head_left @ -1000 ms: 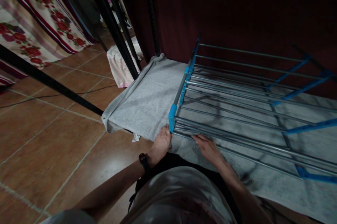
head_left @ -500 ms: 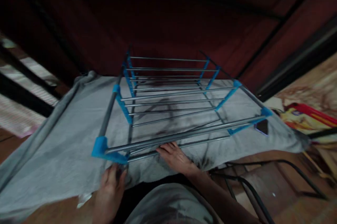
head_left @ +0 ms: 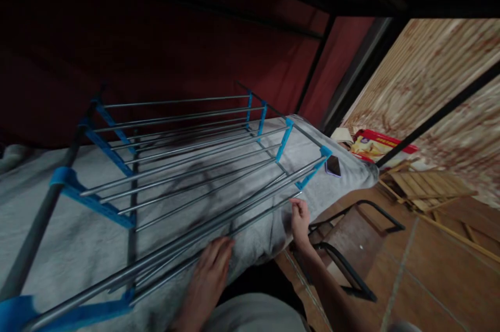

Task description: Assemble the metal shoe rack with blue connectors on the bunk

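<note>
A rack of grey metal tubes with blue plastic brackets (head_left: 96, 202) lies on a grey blanket (head_left: 250, 249). My right hand (head_left: 300, 217) is closed in a pinch at the far right end of the nearest metal tube (head_left: 265, 213), just below a blue corner bracket (head_left: 310, 171). Farther left along the same tube, my left hand (head_left: 211, 272) lies across it with the fingers curled over; its thumb is hidden. The tube's left end meets a blue bracket (head_left: 78, 316) at the lower left. A few loose-looking tubes lie close beside the front bar.
A dark phone (head_left: 333, 166) rests on the blanket beyond the rack's right corner. A chair with black armrests (head_left: 355, 238) stands at the right. Behind it are a folded wooden piece (head_left: 433, 186) and a red-yellow box (head_left: 378, 145). A dark red wall (head_left: 175, 56) rises behind.
My view has swung to the right. My right hand has gone from mid-tube to its right end, and my left hand has come from the left bracket onto the tube.
</note>
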Motion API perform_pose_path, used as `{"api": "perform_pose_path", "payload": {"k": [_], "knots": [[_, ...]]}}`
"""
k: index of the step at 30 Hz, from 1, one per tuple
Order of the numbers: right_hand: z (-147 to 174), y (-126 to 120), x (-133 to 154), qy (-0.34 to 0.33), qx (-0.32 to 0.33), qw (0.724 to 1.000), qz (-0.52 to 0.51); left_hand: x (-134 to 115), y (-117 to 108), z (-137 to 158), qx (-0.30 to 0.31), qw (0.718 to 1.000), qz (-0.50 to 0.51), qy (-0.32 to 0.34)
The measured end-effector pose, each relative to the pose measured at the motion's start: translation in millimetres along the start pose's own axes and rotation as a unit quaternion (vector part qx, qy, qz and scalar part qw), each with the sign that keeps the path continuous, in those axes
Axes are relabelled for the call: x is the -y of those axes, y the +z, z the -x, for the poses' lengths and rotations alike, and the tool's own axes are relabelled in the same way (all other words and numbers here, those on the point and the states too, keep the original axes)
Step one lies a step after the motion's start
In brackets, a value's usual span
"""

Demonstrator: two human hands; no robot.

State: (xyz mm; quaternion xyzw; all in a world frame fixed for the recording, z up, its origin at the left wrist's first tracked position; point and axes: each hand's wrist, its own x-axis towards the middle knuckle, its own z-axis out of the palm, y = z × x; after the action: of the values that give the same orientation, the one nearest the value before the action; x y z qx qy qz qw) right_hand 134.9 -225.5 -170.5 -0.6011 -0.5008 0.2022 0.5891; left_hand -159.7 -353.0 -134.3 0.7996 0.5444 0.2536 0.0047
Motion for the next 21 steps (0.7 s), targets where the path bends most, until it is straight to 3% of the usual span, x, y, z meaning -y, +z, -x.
{"api": "perform_pose_path", "payload": {"k": [5, 10, 15, 21], "knots": [[-52, -25, -32, 0.032, -0.082, 0.996, 0.019, -34, 41, -88, 0.101, 0.993, 0.052, 0.023], [-83, -28, -58, 0.052, -0.045, 0.998, 0.012, -60, 78, -145, 0.176, 0.981, 0.069, 0.040], [-97, -25, -71, 0.058, 0.037, 0.998, 0.006, -68, 105, -172, 0.210, 0.977, 0.044, 0.015], [-103, -28, -70, 0.056, 0.107, 0.993, -0.002, -64, 110, -176, 0.234, 0.968, 0.083, -0.046]]}}
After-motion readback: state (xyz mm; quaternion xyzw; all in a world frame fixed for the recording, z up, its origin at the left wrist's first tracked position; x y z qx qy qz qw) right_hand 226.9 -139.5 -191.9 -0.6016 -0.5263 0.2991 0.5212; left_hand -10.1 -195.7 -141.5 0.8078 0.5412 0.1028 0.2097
